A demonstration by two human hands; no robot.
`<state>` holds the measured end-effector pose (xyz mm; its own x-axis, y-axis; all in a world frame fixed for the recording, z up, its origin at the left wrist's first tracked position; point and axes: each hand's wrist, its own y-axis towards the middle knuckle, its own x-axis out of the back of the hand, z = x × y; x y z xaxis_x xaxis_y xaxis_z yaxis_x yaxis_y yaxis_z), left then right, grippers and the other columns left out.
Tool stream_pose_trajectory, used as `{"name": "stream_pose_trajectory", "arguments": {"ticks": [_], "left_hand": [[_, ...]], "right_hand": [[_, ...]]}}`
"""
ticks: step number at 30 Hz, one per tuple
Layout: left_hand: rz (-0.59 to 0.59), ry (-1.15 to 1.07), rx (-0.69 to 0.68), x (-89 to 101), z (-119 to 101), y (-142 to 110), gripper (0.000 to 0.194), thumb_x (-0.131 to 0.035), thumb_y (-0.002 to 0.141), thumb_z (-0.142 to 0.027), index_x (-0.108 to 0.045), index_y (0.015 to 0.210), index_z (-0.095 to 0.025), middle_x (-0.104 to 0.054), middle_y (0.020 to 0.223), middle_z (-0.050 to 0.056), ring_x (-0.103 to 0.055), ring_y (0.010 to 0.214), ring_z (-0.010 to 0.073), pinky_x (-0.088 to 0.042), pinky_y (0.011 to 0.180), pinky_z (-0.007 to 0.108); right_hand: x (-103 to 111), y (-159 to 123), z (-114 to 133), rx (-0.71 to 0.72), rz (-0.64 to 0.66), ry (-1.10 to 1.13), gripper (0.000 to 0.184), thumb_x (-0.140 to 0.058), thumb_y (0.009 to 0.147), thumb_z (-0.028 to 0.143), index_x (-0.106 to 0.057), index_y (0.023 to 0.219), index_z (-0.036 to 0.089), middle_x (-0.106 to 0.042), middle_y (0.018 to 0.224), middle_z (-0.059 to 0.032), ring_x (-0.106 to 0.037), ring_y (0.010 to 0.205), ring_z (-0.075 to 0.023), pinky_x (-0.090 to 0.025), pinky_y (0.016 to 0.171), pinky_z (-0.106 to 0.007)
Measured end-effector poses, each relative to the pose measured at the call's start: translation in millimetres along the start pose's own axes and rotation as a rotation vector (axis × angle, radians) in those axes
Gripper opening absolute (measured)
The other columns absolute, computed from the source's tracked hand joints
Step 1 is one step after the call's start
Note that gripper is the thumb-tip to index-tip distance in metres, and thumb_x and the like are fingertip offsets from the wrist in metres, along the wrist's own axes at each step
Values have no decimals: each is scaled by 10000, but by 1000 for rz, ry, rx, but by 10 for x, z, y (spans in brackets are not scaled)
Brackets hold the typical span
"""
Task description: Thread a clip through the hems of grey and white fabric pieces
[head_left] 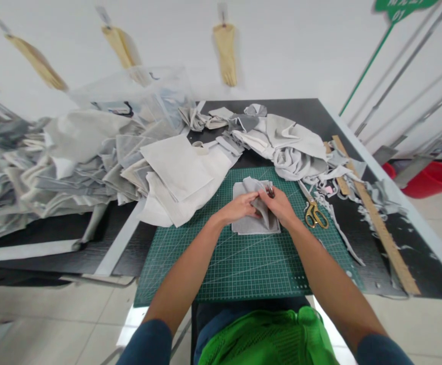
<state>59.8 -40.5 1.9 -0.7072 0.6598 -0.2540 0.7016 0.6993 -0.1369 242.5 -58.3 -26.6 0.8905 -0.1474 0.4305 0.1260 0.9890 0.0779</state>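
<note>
Both hands meet over a small stack of grey fabric squares [240,226] on the green cutting mat [244,274]. My left hand [240,208] is closed on the raised, folded fabric of the top piece, its fingertips close to the right hand's. My right hand [278,205] pinches the same fabric from the right. A small dark metal tool [270,191] pokes out of the right hand; its kind is too small to make out. Gold-handled scissors [315,214] lie right of that hand at the mat's edge, blades pointing away.
Large fabric heaps [80,152] fill the left side, with pale sheets [179,167] overlapping the mat. More crumpled fabric [289,137] lies behind. Scraps and a wooden ruler [380,228] line the right. A clear plastic bin [168,96] stands at the back left; a red bucket [434,180] stands beyond the table.
</note>
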Motion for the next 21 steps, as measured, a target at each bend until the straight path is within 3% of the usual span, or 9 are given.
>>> {"name": "stream_pose_trajectory", "arguments": {"ticks": [2,5,7,8,10,13,15,17,21], "left_hand": [[-49,43,25,107,24,-8,507,-713,659,-68,-711,1161,-142,-734,1159,146,-712,897,204,-607,791,348],[-396,180,20,343,26,-21,298,-687,702,-98,-725,997,-113,-762,984,138,-708,762,177,-532,582,239],[-625,229,21,462,22,-37,163,-688,771,-164,-703,923,-107,-741,825,112,-670,643,148,-472,512,214],[-678,218,33,489,24,-46,152,-691,812,-227,-691,904,-107,-726,775,102,-654,605,143,-465,501,217],[-651,126,50,475,39,-60,297,-670,881,-401,-675,927,-108,-719,763,101,-657,599,151,-503,532,247],[-476,-16,-22,358,85,-52,470,-647,887,-567,-663,1041,-124,-736,872,94,-684,696,164,-561,649,292],[-469,38,-112,297,116,-36,435,-742,827,-491,-666,1075,-142,-734,929,64,-674,761,154,-553,706,277],[-562,158,-184,276,134,-30,381,-792,768,-350,-672,1071,-152,-727,958,43,-661,814,156,-539,748,269],[-738,400,-271,236,105,-69,274,-708,767,-216,-672,1033,-161,-717,965,35,-652,871,186,-536,827,323]], "right_hand": [[-14,2,-1,-8,-15,-35,345,-621,876,514,-680,969,187,-721,870,-52,-629,747,-202,-478,704,-306],[-56,9,-15,3,-35,-76,251,-620,851,363,-690,1006,178,-725,872,-53,-634,760,-203,-488,739,-318],[-75,-5,1,26,-32,-58,303,-612,839,313,-698,1088,165,-731,880,-50,-636,757,-201,-497,753,-324],[-80,-22,24,46,-20,-39,340,-609,842,308,-698,1134,159,-735,887,-49,-635,748,-198,-500,752,-323],[-85,-76,95,108,29,-1,393,-604,858,311,-693,1207,154,-743,911,-47,-634,732,-190,-506,746,-320],[-93,-185,234,251,192,25,398,-599,892,311,-695,1257,183,-758,994,-44,-658,794,-191,-509,794,-321],[-105,-247,312,313,328,49,360,-587,926,336,-711,1235,200,-765,994,-39,-666,809,-192,-503,787,-318],[-117,-276,358,285,395,88,322,-566,960,378,-728,1174,199,-763,870,-27,-645,717,-179,-486,708,-301],[-106,-237,355,149,139,130,316,-592,963,451,-715,838,188,-691,674,-16,-545,572,-148,-424,601,-282]]}}
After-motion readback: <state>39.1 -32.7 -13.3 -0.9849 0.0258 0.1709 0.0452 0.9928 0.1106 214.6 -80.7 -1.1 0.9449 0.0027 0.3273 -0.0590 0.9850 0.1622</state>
